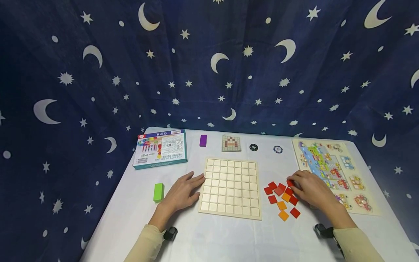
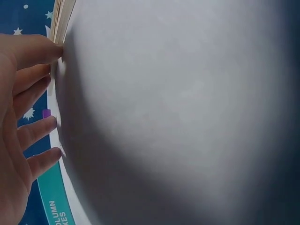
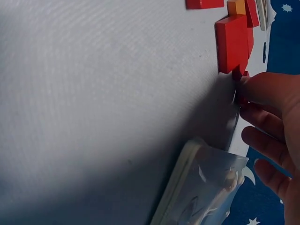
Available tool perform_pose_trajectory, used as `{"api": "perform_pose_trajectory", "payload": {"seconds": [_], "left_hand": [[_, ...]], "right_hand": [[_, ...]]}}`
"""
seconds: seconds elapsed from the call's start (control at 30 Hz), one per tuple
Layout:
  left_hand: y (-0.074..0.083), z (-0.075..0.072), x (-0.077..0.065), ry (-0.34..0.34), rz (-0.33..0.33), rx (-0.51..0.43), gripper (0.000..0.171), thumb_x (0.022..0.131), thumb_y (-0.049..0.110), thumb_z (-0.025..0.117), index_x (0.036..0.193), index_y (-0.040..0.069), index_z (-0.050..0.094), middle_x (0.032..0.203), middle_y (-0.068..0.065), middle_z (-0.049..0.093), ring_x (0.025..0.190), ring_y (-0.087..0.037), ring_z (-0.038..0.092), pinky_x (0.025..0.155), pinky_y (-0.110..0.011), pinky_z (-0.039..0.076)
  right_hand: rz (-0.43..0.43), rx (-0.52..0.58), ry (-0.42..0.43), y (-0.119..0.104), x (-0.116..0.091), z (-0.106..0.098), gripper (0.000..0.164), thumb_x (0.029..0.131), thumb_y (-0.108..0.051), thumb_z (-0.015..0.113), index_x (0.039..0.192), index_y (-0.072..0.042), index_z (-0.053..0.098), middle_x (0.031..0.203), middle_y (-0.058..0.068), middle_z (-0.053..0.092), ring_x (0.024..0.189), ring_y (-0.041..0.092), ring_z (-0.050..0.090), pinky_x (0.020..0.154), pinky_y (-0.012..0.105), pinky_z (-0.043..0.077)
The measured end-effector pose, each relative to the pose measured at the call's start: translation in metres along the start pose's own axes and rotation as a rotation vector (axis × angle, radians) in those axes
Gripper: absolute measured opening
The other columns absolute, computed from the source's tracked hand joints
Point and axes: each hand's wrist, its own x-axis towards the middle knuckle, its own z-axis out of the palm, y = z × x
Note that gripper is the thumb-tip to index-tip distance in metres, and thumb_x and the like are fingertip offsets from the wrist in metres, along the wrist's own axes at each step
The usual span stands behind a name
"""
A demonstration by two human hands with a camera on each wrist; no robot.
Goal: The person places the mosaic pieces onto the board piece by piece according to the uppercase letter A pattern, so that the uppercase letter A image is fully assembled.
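Note:
A pale wooden board (image 1: 230, 187) with a grid of square recesses lies in the middle of the table. By its left edge rests my left hand (image 1: 184, 191), fingers spread and fingertips at the rim. To the board's right is a loose group of red tiles (image 1: 272, 199) and orange tiles (image 1: 281, 206). My right hand (image 1: 311, 187) pinches a red tile (image 1: 290, 183) between thumb and forefinger at the far side of that group. In the right wrist view, the fingers mostly hide this tile, and a larger-looking red tile (image 3: 232, 44) lies just beyond.
Behind the board stand a small pattern card (image 1: 231, 143), a purple block (image 1: 203, 140), a black chip (image 1: 253, 147) and a blue-white chip (image 1: 278, 149). At left are a boxed set (image 1: 160, 149) and a green block (image 1: 158, 192). A picture puzzle (image 1: 355, 182) lies right.

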Motion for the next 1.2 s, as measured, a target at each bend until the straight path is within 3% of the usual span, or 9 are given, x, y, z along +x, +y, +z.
{"api": "perform_pose_trajectory", "payload": {"seconds": [0.37,0.6,0.87,1.03,1.2], "left_hand": [[-0.006,-0.003,-0.003,0.005,-0.019,-0.014,0.06,0.096,0.026,0.074,0.153,0.017,0.06,0.16,0.002,0.058,0.153,-0.043,0.048,0.125,-0.061,0.043],[-0.007,-0.005,-0.004,-0.012,-0.027,-0.036,0.064,0.093,0.036,0.071,0.154,0.019,0.059,0.161,0.003,0.057,0.155,-0.043,0.046,0.125,-0.062,0.042],[-0.007,-0.005,-0.004,-0.031,-0.027,-0.046,0.079,0.091,0.057,0.077,0.157,0.02,0.055,0.164,0.003,0.054,0.157,-0.042,0.042,0.126,-0.062,0.04],[-0.006,-0.003,-0.003,-0.054,-0.016,-0.048,0.081,0.092,0.058,0.076,0.159,0.02,0.052,0.167,0.003,0.05,0.159,-0.041,0.039,0.128,-0.062,0.038],[-0.006,0.0,-0.004,-0.112,-0.023,-0.091,0.086,0.096,0.057,0.071,0.166,0.017,0.04,0.174,0.001,0.038,0.165,-0.038,0.028,0.134,-0.059,0.028]], "right_hand": [[-0.014,0.009,0.074,-0.014,0.02,-0.001,0.037,0.09,-0.025,0.085,0.121,-0.006,0.077,0.116,0.015,0.074,0.108,0.037,0.068,0.097,0.063,0.057],[-0.055,0.024,0.117,-0.044,0.052,-0.001,0.038,0.093,-0.028,0.082,0.124,-0.007,0.077,0.118,0.014,0.074,0.111,0.035,0.067,0.096,0.06,0.057],[-0.122,0.061,0.136,-0.088,0.094,0.008,0.038,0.093,-0.029,0.083,0.126,-0.01,0.077,0.123,0.012,0.074,0.116,0.033,0.068,0.097,0.056,0.057],[-0.109,0.124,0.11,-0.11,0.116,0.017,0.039,0.095,-0.031,0.081,0.128,-0.011,0.077,0.123,0.01,0.075,0.116,0.032,0.069,0.099,0.055,0.057],[-0.104,0.174,0.094,-0.125,0.133,0.027,0.036,0.097,-0.031,0.079,0.128,-0.012,0.077,0.12,0.009,0.075,0.112,0.03,0.07,0.099,0.054,0.057]]}}
